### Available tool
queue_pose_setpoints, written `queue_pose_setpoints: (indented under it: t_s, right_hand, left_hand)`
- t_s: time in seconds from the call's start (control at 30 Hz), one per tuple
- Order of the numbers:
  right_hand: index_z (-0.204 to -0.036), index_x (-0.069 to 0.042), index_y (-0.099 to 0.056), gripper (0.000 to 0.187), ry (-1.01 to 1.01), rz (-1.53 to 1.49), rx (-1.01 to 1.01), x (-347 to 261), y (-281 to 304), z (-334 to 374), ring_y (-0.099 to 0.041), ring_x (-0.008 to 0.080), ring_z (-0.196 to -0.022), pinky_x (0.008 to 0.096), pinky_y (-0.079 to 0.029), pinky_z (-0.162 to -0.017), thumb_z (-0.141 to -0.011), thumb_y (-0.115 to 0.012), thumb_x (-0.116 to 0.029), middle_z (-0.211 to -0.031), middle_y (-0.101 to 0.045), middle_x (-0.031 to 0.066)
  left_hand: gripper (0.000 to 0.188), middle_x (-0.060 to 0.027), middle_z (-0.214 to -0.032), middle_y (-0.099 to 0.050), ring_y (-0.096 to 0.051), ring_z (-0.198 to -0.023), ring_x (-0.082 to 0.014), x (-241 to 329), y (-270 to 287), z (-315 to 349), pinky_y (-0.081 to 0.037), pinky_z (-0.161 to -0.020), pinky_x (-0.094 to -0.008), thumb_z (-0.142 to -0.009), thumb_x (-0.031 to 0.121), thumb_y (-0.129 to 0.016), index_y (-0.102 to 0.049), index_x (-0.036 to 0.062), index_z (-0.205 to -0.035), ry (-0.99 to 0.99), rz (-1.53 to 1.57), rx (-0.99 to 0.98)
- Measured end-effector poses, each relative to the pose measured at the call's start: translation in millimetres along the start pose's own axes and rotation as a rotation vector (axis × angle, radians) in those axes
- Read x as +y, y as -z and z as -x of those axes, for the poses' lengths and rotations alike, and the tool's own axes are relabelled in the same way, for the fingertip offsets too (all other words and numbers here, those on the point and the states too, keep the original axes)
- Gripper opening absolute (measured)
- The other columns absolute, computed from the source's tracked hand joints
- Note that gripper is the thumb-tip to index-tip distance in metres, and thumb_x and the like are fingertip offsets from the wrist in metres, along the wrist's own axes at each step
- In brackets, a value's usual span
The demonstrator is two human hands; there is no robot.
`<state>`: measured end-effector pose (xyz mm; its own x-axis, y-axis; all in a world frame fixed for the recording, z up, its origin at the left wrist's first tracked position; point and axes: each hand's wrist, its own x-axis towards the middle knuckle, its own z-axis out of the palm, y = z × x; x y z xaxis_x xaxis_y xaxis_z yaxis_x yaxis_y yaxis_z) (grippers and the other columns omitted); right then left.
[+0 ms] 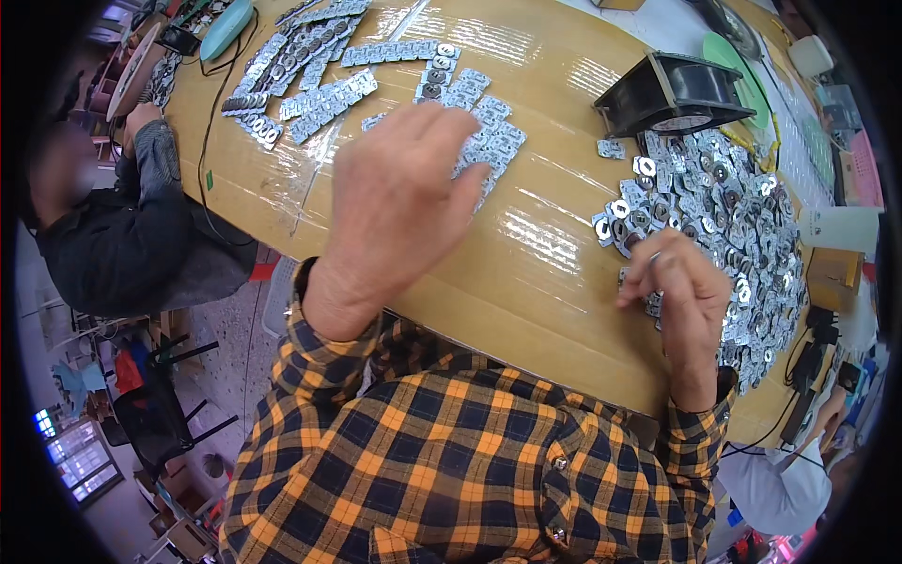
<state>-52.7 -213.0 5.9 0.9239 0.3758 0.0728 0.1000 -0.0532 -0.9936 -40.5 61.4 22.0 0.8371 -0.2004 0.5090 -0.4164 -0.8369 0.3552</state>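
My left hand (399, 188) is over the table with its fingers curled down, next to neat rows of small metal plates (498, 141); its fingertips are hidden, so anything in them cannot be seen. On the right, my right hand (684, 296) is closed, thumb and fingers bent together at the near left edge of a big loose pile of small metal plates (742, 226). Many plates carry round dark or white pieces. What the right fingers hold, if anything, is too small or hidden to name. More plates lie in rows (329, 103) at the far left.
A black square fan (672, 94) stands behind the pile, with a green plate (738, 70) beyond it. One stray plate (611, 148) lies near the fan. A co-worker (122, 226) sits at the left. A black cable (214, 122) crosses the table's left side.
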Motion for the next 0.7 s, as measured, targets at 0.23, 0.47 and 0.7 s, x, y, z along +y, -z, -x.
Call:
queue_pose_setpoints:
  t_s: [0.23, 0.47, 0.7]
  right_hand:
    - [-0.095, 0.009, -0.062, 0.029, -0.126, 0.046, 0.116, -5, -14, -2, -0.062, 0.0126, -0.077, 0.0247, -0.052, -0.072, -0.100, -0.045, -0.014, -0.099, -0.062, 0.0133]
    - [-0.085, 0.004, -0.060, 0.030, -0.150, 0.012, 0.019, -14, 1, 5, -0.060, 0.0112, -0.065, 0.0234, -0.050, -0.059, -0.100, -0.048, -0.019, -0.075, -0.061, 0.0075]
    - [-0.082, 0.003, -0.060, 0.029, -0.185, -0.078, -0.018, -19, 4, 5, -0.056, 0.0093, -0.057, 0.0219, -0.046, -0.053, -0.099, -0.049, -0.019, -0.070, -0.059, 0.0053]
  left_hand:
    - [0.033, -0.0108, -0.087, -0.062, -0.059, -0.081, -0.0314, -17, -2, 13, -0.047, -0.070, -0.0391, -0.067, 0.005, -0.073, -0.061, 0.0039, -0.097, -0.021, 0.022, -0.062]
    - [0.043, -0.0122, -0.090, -0.062, -0.060, -0.081, -0.0274, 24, -17, -7, -0.047, -0.069, -0.0335, -0.062, -0.006, -0.075, -0.065, 0.0001, -0.104, -0.273, 0.413, -0.075]
    - [0.048, -0.0105, -0.089, -0.060, -0.056, -0.077, -0.0248, 51, -43, -9, -0.045, -0.065, -0.0331, -0.058, -0.007, -0.074, -0.065, 0.0009, -0.105, -0.403, 0.554, -0.026]
